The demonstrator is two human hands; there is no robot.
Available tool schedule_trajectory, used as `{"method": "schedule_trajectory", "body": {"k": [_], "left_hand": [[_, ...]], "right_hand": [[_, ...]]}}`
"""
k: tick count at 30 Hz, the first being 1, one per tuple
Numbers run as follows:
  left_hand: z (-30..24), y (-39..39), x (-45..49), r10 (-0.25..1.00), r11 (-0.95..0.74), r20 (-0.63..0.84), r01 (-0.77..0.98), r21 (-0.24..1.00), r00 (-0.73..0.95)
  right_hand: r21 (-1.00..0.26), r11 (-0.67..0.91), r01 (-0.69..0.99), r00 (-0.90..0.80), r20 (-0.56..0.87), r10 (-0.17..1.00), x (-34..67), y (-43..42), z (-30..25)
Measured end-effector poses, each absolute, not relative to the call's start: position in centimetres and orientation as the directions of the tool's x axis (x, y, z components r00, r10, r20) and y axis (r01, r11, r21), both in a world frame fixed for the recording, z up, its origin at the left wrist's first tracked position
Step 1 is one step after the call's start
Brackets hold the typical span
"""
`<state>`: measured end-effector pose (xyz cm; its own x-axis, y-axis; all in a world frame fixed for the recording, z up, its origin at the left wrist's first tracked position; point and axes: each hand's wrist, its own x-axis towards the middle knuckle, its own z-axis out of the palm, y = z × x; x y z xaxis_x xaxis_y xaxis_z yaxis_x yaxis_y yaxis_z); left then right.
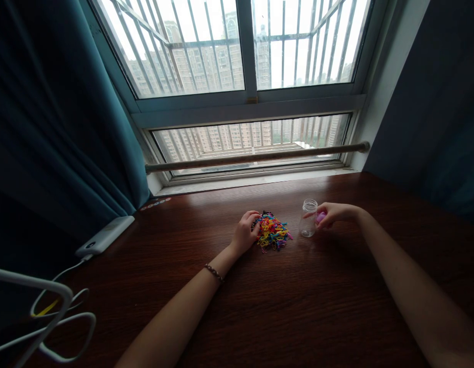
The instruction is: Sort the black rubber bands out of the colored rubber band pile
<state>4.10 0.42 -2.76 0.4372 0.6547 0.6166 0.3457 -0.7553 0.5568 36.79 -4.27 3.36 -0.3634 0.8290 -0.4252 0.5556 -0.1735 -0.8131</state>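
Note:
A heap of small, brightly coloured elastic hair ties (274, 232) lies on the brown wooden table. My left hand (246, 231) rests at the heap's left edge, its fingers apart and curved against the ties. To the right of the heap stands a clear, see-through jar (308, 220), upright and without a lid on its mouth. Just beside the jar, my right hand (332, 213) has its fingers closed on a purple lid (320, 217), which they partly cover. Whether those fingers touch the jar's side is hard to make out.
A white power bank (105, 236) sits at the table's left edge, with a white cable (70, 267) plugged in. Thick white tubing (64, 291) curves through the lower left. Behind the wooden table (298, 306) are a barred window, a horizontal rail (255, 157) and a blue curtain (68, 112).

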Motion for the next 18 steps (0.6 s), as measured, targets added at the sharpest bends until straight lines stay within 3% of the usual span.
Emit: {"method": "schedule_trajectory", "body": {"k": [18], "left_hand": [[-2.63,0.21,4.16,0.651,-0.757,0.613,0.321,0.569,0.448]], "right_hand": [[-0.783,-0.142,0.606,-0.374,-0.438,0.817,36.81,-4.01,2.72]]}}
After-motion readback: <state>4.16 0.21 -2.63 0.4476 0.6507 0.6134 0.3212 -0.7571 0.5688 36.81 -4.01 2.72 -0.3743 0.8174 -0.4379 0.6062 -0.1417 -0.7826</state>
